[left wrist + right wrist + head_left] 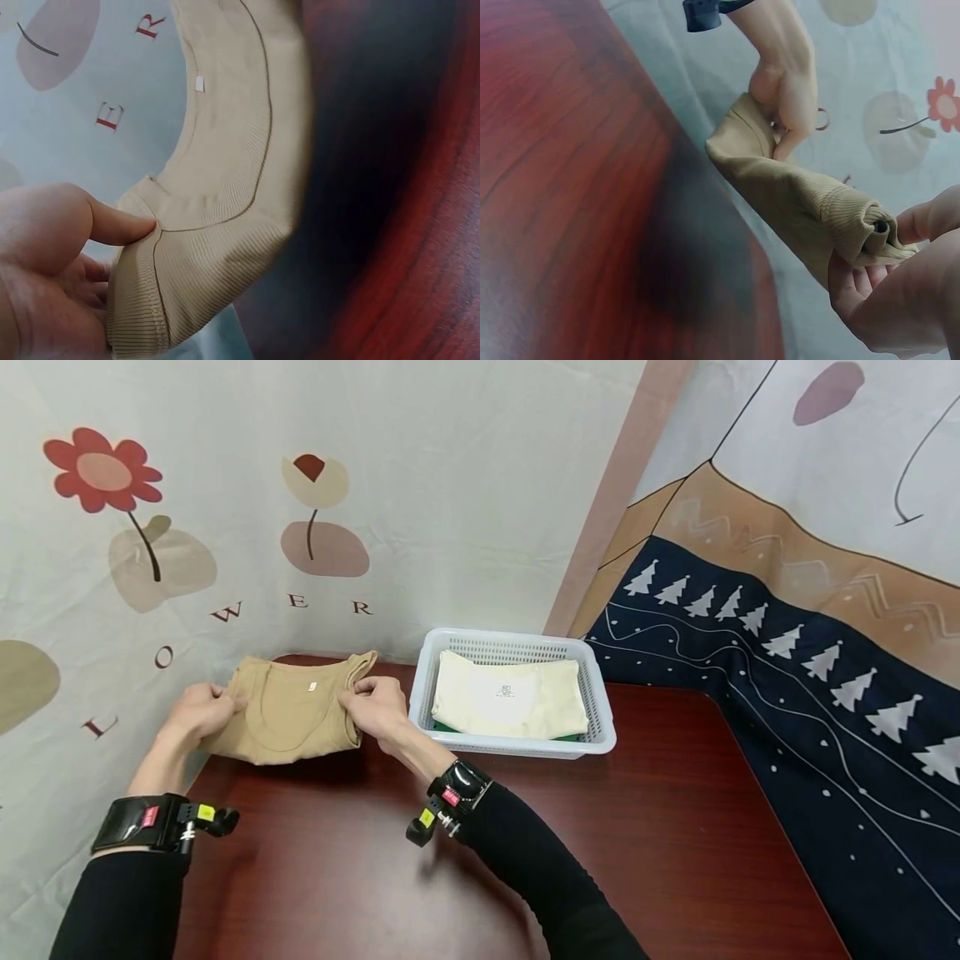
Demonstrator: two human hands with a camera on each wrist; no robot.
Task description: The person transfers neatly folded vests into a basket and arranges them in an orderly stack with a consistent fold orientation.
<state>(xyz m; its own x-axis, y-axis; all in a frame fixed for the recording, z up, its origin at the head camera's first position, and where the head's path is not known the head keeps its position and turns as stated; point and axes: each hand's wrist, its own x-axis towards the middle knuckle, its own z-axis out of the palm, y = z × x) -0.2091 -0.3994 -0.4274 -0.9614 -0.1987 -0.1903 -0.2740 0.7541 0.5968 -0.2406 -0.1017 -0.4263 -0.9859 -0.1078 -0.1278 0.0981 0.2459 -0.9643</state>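
Note:
A folded tan knit shirt (300,714) with a round neckline and a small white label is held between both hands, over the back left of the table. My left hand (202,714) pinches its left edge, the thumb lying on the ribbed fabric in the left wrist view. My right hand (377,710) grips the right edge; in the right wrist view the shirt (787,191) shows rolled layers at that end, with fingers beneath. Beside the right hand stands a white plastic basket (596,745) holding a folded pale yellow shirt (555,697) with dark green fabric under it.
The dark red wooden table (675,827) reaches its back edge just behind the basket. A pale printed curtain (465,485) hangs close behind and to the left. Navy cloth with white trees (825,760) borders the table's right side.

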